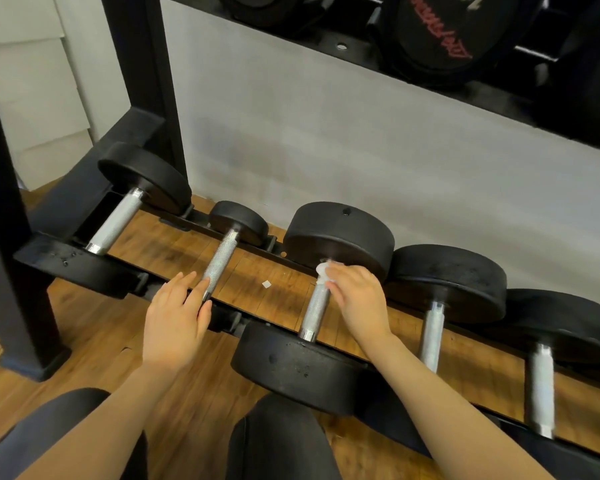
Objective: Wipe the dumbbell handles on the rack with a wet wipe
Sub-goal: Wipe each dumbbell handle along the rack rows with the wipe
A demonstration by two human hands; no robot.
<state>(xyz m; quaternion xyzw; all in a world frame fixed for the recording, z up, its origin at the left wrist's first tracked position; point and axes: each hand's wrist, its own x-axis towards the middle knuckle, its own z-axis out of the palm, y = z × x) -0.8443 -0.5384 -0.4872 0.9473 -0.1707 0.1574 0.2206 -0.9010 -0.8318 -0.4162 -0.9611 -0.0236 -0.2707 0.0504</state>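
Several black dumbbells with knurled silver handles lie across the low tier of a black rack (84,268). My right hand (355,296) holds a white wet wipe (323,271) against the far end of the third dumbbell's handle (316,311), just below its rear weight. My left hand (177,315) rests with straight fingers on the near end of the second dumbbell's handle (220,261) and covers that dumbbell's front weight. The first handle (116,221) and the two handles on the right (432,336) (539,389) are untouched.
A wooden floor (267,296) shows under the rack, with a small white scrap (266,284) on it. The rack's black upright post (11,271) stands at left. An upper tier (440,36) with bigger dumbbells hangs overhead. My dark-clad knees (278,441) are at the bottom.
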